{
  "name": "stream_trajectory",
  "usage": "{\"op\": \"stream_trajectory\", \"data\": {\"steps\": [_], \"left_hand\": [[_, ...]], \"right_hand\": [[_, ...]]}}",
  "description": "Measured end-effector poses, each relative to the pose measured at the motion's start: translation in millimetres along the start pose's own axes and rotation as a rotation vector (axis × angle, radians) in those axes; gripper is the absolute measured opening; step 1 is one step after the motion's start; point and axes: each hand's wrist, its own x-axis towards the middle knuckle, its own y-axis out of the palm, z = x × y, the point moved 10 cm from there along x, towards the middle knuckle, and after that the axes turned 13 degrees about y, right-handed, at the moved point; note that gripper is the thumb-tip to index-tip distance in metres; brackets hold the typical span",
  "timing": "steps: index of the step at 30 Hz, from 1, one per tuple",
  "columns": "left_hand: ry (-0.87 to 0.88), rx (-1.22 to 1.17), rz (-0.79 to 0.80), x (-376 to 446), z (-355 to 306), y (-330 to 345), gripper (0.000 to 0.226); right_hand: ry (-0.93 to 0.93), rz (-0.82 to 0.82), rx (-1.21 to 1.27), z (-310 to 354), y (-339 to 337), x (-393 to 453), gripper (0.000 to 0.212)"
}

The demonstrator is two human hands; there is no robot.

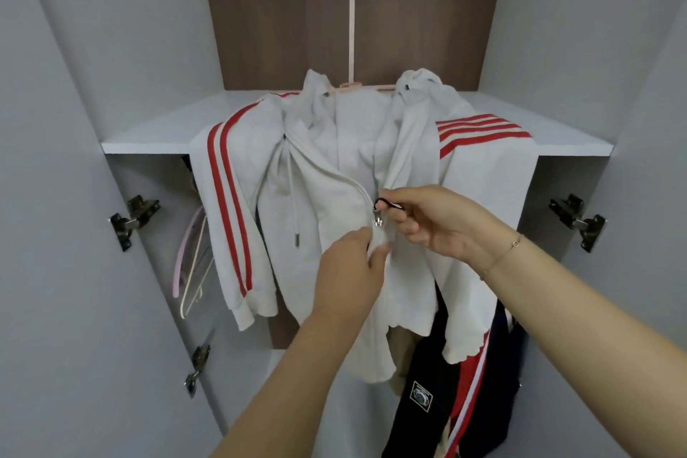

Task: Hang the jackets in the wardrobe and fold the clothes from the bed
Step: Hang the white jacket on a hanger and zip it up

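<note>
- Currently zipping step: white jacket on a pink hanger, draped over the wardrobe shelf.
- Right hand fingers pinch the zipper pull; left hand fingers grip the fabric just below the slider.
- Next, likely: pull upward, hem kept taut.

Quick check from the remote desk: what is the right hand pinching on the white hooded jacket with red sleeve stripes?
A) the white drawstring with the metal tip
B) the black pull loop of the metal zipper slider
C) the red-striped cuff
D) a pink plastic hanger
B: the right hand pinches the black pull loop on the white hooded jacket, while the left hand grips the fabric just below the slider.
</note>
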Motion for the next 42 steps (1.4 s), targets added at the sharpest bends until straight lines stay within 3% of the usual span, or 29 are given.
{"op": "stream_trajectory", "data": {"steps": [3,7,10,12,15,18,21,25,28,32,42], "left_hand": [[-0.014,-0.02,0.007,-2.3,6.6,10.8,0.047],[-0.102,-0.053,0.188,-30.0,30.2,45.4,0.046],[-0.124,-0.003,0.231,-21.9,36.3,46.7,0.049],[-0.093,0.019,0.177,-1.7,29.5,34.7,0.044],[-0.032,-0.014,-0.03,41.1,7.5,-0.1,0.024],[0.007,0.015,-0.182,92.5,-13.9,-31.1,0.036],[0.0,0.133,-0.198,133.3,-27.6,-47.0,0.037],[0.035,0.225,-0.048,154.6,-33.2,-39.0,0.034],[0.046,0.078,0.097,149.7,-28.3,-29.4,0.035],[0.0,-0.082,0.173,144.7,-27.6,-24.9,0.034],[-0.081,0.045,0.542,162.2,-30.4,-18.0,0.035]], "right_hand": [[0.049,0.05,0.213,20.5,-11.0,2.3,0.025],[-0.047,0.028,0.494,101.1,-44.3,1.1,0.023],[-0.105,-0.008,0.507,147.9,-53.0,9.6,0.022],[-0.1,0.002,0.44,160.4,-47.4,21.6,0.02],[-0.095,0.048,0.398,164.9,-37.9,36.6,0.018],[-0.089,0.095,0.417,163.0,-36.0,47.8,0.017],[-0.069,0.141,0.361,162.8,-38.3,53.9,0.02],[-0.033,0.137,0.314,173.9,-48.8,62.2,0.029],[-0.012,0.108,0.394,192.3,-63.1,78.3,0.03],[-0.032,0.032,0.462,219.9,-83.4,110.3,0.031],[0.012,0.003,0.336,256.8,-83.1,188.5,0.028]]}}
